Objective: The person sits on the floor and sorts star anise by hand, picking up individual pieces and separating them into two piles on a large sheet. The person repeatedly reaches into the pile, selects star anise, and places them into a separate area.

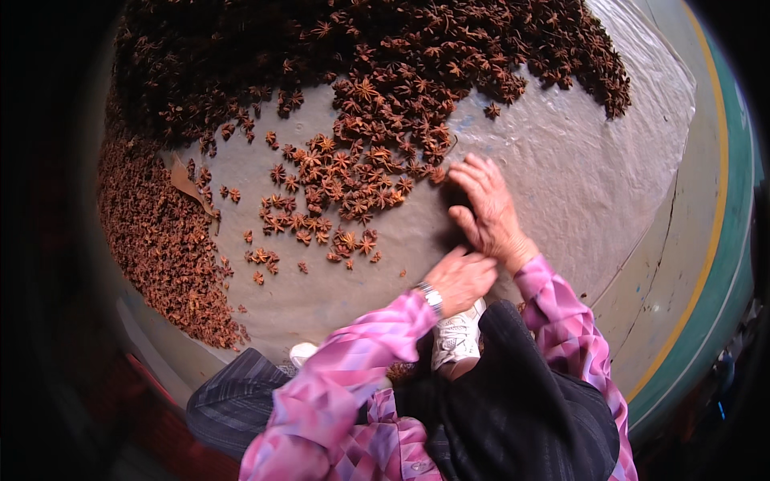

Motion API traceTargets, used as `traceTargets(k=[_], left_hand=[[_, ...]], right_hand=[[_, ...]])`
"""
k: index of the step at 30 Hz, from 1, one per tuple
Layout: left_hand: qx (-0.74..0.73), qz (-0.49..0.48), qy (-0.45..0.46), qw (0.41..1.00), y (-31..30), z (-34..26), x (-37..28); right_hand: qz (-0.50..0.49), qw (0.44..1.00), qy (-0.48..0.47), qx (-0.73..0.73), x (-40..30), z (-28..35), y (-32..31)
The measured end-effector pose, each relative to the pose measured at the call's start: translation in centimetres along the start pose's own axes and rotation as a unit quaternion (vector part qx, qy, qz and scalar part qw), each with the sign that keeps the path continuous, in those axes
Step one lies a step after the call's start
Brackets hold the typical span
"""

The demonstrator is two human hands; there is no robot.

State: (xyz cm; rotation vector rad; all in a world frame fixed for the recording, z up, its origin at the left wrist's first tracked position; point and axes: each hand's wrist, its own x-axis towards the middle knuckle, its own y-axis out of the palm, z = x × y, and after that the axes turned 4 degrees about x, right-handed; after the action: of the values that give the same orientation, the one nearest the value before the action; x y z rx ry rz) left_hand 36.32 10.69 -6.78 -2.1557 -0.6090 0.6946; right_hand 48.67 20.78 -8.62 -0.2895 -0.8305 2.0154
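Observation:
Loose star anise pods are scattered over a grey plastic sheet in front of me. At the right edge of this scatter is my right hand, its thumb apart from the fingers and no held thing visible. A single pod lies close by its fingertips. My left hand, with a metal-banded watch on the wrist, reaches across below it, near the right wrist. Its fingers are slightly blurred and their undersides are hidden, so I cannot see whether they hold anything.
A large dark heap of star anise spreads across the far side. On the left lies a pile of smaller reddish-brown pieces, with a dry brown leaf at its edge. My white shoe is just below my left hand.

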Motion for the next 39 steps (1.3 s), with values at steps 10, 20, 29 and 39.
traceTargets(k=[10,20,29,39], left_hand=[[0.104,-0.227,-0.284,0.926,-5.4,9.7,-17.5],[-0.399,-0.334,-0.369,0.77,-6.9,6.1,-1.0],[-0.588,-0.404,-0.415,0.565,-4.2,6.7,-6.5],[-0.49,-0.363,-0.375,0.698,-4.0,6.3,-3.2]], right_hand=[[-0.015,0.979,-0.023,-0.2,6.3,-1.1,-1.0],[-0.017,0.998,0.05,0.041,3.5,1.9,0.5],[-0.128,0.955,0.258,0.071,-0.8,2.3,-0.9],[0.029,0.98,0.125,-0.15,1.6,3.7,1.3]])
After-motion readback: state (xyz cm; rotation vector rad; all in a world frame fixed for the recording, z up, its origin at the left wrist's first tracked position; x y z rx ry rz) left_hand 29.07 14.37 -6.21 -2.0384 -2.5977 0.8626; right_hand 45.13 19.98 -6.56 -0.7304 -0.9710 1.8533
